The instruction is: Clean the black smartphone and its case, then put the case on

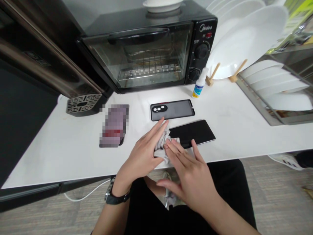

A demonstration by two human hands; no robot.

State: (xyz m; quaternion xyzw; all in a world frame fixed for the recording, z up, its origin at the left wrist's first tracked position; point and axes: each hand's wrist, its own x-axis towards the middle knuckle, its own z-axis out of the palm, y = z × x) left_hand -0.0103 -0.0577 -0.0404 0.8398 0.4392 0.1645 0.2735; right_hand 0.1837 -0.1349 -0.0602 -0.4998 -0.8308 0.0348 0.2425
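Note:
A dark smartphone (194, 133) lies on the white counter in front of me, its left end hidden by a crumpled pale grey cloth (162, 142). My left hand (143, 155) has the cloth between its thumb and its straight, closely held fingers. From the right, my right hand (189, 169) rests its fingertips on the cloth, fingers stretched and thumb held well apart. Just beyond the smartphone is a translucent phone case (172, 110) with a black rim and camera cutouts. A small white spray bottle (200, 83) with a blue and yellow label stands farther back.
A black toaster oven (149, 55) occupies the back of the counter (230, 130). At left are a blurred-out purple item (114, 125) and a machine's drip tray (83, 103). White plates (246, 42) and a dish rack (271, 112) stand at right.

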